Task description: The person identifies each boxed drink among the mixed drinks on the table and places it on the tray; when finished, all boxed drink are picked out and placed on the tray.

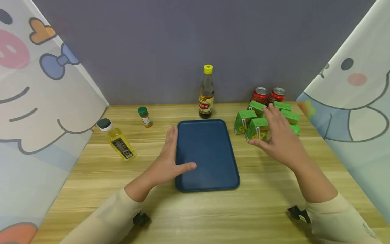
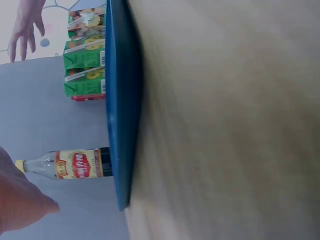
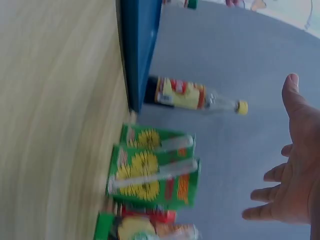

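My left hand [image 1: 167, 162] hovers over the left edge of a dark blue tray [image 1: 207, 156], fingers extended, thumb spread, holding nothing. The right hand [image 1: 281, 137] hangs over the near side of several green drink cartons [image 1: 258, 127], with fingers apart and nothing in its grasp. In the right wrist view, a gap shows between that hand [image 3: 295, 170] and the cartons [image 3: 150, 175], which have straws on their sides. Behind the tray, a dark vinegar bottle [image 1: 206, 96] with a yellow cap stands upright. Part of the carton group is hidden behind the right hand.
Two red cans [image 1: 260, 95] stand behind the cartons. To the left of the tray are a tilted-looking oil bottle [image 1: 120, 142] with a dark green cap and a small green-capped spice jar [image 1: 145, 117]. A grey wall [image 1: 152, 51] closes off the table's back.
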Demonstrator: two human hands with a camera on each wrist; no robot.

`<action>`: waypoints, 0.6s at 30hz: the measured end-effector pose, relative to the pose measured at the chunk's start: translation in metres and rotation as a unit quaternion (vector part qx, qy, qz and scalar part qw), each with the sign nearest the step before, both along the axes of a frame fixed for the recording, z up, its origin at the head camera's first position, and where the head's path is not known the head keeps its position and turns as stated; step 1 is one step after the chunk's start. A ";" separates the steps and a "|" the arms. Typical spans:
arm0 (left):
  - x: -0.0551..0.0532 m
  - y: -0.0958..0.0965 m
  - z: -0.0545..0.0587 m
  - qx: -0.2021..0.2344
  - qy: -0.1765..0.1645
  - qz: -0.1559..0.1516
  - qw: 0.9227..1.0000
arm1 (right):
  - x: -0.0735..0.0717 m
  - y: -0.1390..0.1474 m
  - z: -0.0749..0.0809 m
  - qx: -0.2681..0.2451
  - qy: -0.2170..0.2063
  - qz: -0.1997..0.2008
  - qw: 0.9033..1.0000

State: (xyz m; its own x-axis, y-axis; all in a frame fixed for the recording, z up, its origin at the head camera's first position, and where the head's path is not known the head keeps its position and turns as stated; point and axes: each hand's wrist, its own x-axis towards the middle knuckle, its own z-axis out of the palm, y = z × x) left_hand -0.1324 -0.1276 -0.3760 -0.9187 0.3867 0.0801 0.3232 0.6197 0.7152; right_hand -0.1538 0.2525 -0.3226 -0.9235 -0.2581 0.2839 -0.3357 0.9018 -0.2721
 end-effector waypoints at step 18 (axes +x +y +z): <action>0.017 -0.016 -0.030 -0.032 -0.198 0.002 0.980 | -0.003 0.088 -0.011 -0.045 -0.110 -0.100 0.988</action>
